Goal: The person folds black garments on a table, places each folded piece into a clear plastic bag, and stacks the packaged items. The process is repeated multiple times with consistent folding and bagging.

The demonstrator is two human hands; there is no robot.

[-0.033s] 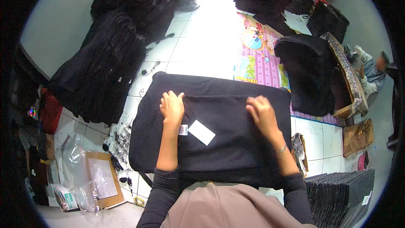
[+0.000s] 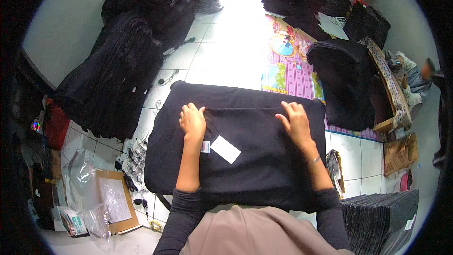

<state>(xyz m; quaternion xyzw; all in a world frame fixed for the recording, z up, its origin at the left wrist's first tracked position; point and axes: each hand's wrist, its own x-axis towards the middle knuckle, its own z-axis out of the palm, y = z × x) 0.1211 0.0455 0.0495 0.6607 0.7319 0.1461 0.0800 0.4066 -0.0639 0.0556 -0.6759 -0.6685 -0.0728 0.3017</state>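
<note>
Black folded cloth bearing a white tag lies flat under loosely spread hands.

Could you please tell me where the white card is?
In the head view, the white card lies on the black cloth, just right of the small label, near the left hand.

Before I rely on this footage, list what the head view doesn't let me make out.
All in the head view:
Left palm: hidden behind the back of the left hand.
Small label: print too small.
White tag: underside hidden by its upper face.
Support under the black cloth: covered.
Far floor: washed out by glare.
Dark stack: cut off by bottom edge.
</note>
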